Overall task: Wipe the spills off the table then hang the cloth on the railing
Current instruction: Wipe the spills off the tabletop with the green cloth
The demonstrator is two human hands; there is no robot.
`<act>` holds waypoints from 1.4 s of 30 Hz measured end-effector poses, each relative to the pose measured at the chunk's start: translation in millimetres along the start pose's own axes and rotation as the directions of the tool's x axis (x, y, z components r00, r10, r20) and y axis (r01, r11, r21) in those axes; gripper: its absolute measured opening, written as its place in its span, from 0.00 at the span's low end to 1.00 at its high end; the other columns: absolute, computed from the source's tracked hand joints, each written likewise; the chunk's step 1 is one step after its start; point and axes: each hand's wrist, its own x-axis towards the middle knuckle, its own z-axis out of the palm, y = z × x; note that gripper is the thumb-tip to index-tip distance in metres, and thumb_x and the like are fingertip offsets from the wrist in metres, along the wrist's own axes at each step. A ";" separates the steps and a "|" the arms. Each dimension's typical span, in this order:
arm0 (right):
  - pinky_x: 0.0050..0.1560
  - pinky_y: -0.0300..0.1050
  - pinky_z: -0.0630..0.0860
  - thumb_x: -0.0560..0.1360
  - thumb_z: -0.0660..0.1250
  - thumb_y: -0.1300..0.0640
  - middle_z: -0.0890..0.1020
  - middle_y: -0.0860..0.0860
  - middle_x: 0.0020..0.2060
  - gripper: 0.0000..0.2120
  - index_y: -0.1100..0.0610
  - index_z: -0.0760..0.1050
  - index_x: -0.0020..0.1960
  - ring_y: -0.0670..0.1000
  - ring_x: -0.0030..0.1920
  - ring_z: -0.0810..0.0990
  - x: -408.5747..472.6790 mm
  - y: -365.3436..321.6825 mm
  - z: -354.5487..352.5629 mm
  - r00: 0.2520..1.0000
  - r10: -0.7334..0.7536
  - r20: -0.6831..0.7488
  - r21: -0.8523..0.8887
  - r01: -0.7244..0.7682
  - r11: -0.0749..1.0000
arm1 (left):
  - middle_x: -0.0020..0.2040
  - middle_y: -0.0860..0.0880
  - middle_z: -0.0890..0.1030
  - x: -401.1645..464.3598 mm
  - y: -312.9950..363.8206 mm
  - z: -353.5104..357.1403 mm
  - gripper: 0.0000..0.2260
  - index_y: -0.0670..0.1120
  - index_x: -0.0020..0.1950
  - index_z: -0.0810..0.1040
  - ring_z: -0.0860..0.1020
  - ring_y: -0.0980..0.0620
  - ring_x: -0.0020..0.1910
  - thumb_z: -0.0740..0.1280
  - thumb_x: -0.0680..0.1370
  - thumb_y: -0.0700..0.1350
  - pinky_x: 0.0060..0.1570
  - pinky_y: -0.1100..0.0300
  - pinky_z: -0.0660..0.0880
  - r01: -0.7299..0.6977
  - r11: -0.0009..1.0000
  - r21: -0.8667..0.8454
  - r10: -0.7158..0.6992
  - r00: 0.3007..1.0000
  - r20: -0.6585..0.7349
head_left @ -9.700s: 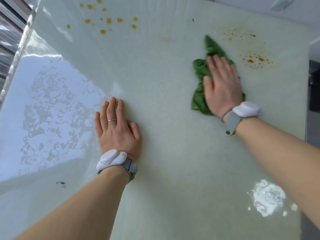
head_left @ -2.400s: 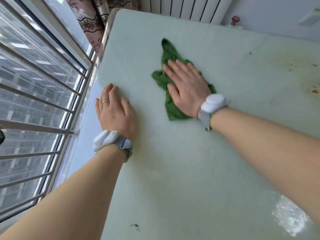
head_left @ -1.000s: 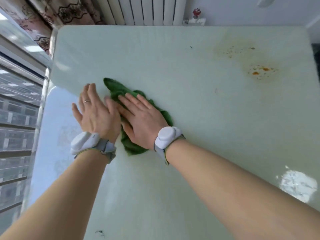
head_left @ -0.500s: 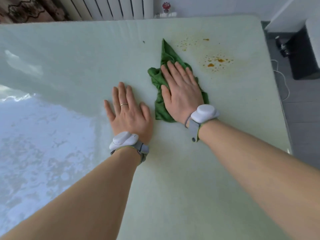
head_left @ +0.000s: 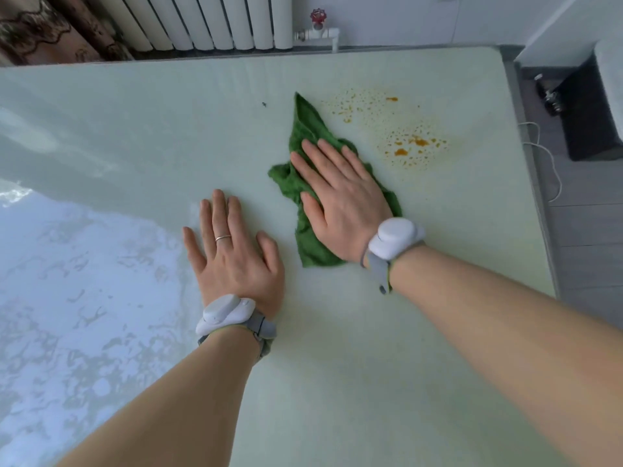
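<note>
- The right hand (head_left: 340, 200) lies flat, palm down, on a crumpled green cloth (head_left: 305, 183), fingers straight and close together, pressing it to the table (head_left: 354, 348). It pinches nothing.
- The fingers point toward 11 o'clock; a white wrist device (head_left: 394, 238) on a grey strap sits at the wrist.
- The cloth lies near the middle of the table, spreading out from under the palm. One narrow corner reaches to 12 o'clock past the fingertips, and a wider fold shows at 7 o'clock beside the thumb.
- The left hand (head_left: 236, 257) rests flat on the bare table at 8 o'clock from the cloth, fingers straight and slightly spread, holding nothing. It is near the cloth but not touching it.
- A thin ring (head_left: 223, 237) is on one left finger, and a matching white device (head_left: 224, 313) sits on that wrist.
- Orange spills (head_left: 413, 146) speckle the table at 2 o'clock from the right hand, just beside the cloth; a fainter scatter (head_left: 357, 102) lies farther out at 1 o'clock.
- The table is pale green, with a bright glare (head_left: 67, 298) across its 9 o'clock side.
- Beyond the far edge at 12 o'clock stands a white radiator (head_left: 209, 21) with a red valve (head_left: 318, 16); a patterned curtain (head_left: 43, 32) hangs at 10 o'clock.
</note>
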 end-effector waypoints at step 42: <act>0.82 0.55 0.49 0.82 0.48 0.48 0.63 0.55 0.80 0.30 0.56 0.60 0.81 0.57 0.81 0.59 38.4 83.5 -8.8 0.882 0.467 -0.064 0.038 -0.466 0.884 | 0.82 0.47 0.56 -2.6 -2.9 -0.6 0.29 0.44 0.79 0.60 0.51 0.50 0.82 0.51 0.78 0.47 0.79 0.42 0.46 -0.010 1.000 -0.022 0.009 0.999 -0.048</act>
